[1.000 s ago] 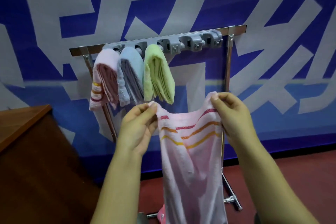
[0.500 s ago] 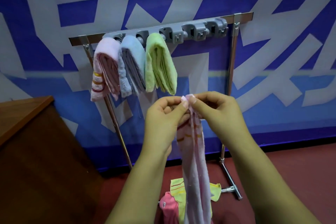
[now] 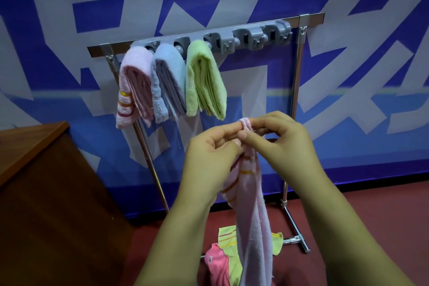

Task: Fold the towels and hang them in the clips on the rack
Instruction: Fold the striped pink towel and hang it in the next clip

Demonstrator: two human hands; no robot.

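A pale pink striped towel (image 3: 254,211) hangs folded lengthwise in front of me. My left hand (image 3: 209,158) and my right hand (image 3: 281,144) both pinch its top corners together at its upper end. Behind stands a metal rack (image 3: 296,90) with a grey clip strip (image 3: 253,37). Three folded towels hang from its left clips: a pink one (image 3: 133,86), a blue one (image 3: 168,81) and a green one (image 3: 204,79). The clips to the right hold nothing.
A green towel (image 3: 228,241) and a darker pink towel (image 3: 219,264) lie on the red floor by the rack's foot. A brown wooden cabinet (image 3: 46,193) stands at the left. A blue and white wall is behind the rack.
One second ago my hands held the towel spread wide by its two top corners. They have come together, so the towel now hangs folded in half lengthwise.
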